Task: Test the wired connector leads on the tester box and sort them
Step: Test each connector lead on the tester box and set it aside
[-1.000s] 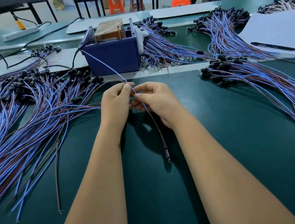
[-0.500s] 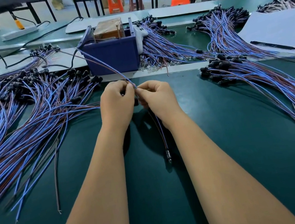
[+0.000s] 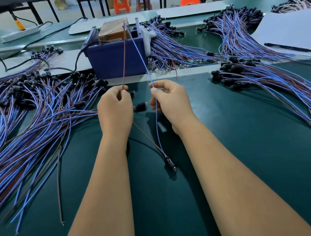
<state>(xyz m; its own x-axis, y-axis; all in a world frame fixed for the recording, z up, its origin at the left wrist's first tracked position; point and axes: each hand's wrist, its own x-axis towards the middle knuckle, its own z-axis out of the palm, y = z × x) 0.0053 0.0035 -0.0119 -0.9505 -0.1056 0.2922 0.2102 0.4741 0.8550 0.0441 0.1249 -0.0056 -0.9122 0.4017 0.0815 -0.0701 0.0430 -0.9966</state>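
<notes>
The left hand (image 3: 115, 108) pinches the brown wire (image 3: 123, 55), the right hand (image 3: 170, 99) the blue wire (image 3: 139, 52) (both reach up to the box (image 3: 116, 60)).

Left hand (image 3: 115, 108) pinches brown wire (image 3: 123, 55); right hand (image 3: 170, 100) pinches blue wire (image 3: 139, 52).

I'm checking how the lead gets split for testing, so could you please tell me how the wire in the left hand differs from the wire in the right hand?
The brown wire is pinched by the left hand, while the blue wire is pinched by the right hand. The brown wire leans rightward as it rises; the blue wire leans leftward. Both run up to the top of the blue tester box and meet below at one black connector.
</notes>
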